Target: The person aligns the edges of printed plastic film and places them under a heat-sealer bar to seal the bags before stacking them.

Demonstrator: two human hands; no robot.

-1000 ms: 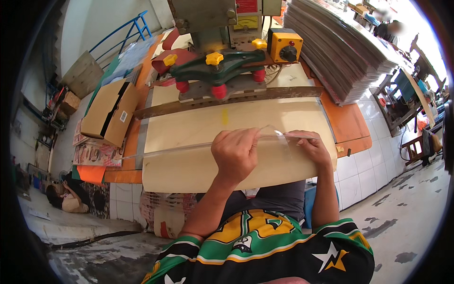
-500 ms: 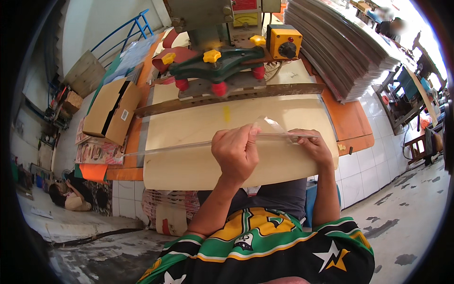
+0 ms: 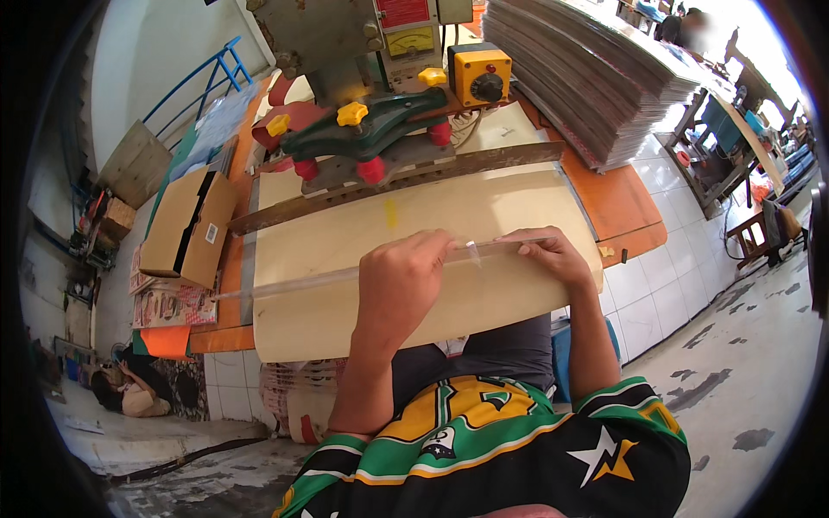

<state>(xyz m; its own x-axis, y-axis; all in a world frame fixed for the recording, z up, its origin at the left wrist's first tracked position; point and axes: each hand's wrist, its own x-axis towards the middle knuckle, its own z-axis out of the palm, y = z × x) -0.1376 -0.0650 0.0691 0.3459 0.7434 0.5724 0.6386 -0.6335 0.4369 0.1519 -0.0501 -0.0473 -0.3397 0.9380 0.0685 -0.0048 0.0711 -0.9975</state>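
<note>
Plastic strip (image 3: 302, 283) runs between left hand (image 3: 400, 285) and right hand (image 3: 561, 259), both pinching it, slightly apart; even tension should prevent twisting.

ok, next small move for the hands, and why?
Probably slide the left hand leftward along the clear strip: it and the right hand hold the strip, but the long stretch running left past the sheet's edge has no hand on it.

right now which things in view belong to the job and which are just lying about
In the job:
left hand
right hand
clear strip, in both hands
cream sheet beneath
press, likely

Seemingly lying about:
carton
orange sheet
tall stack
</note>
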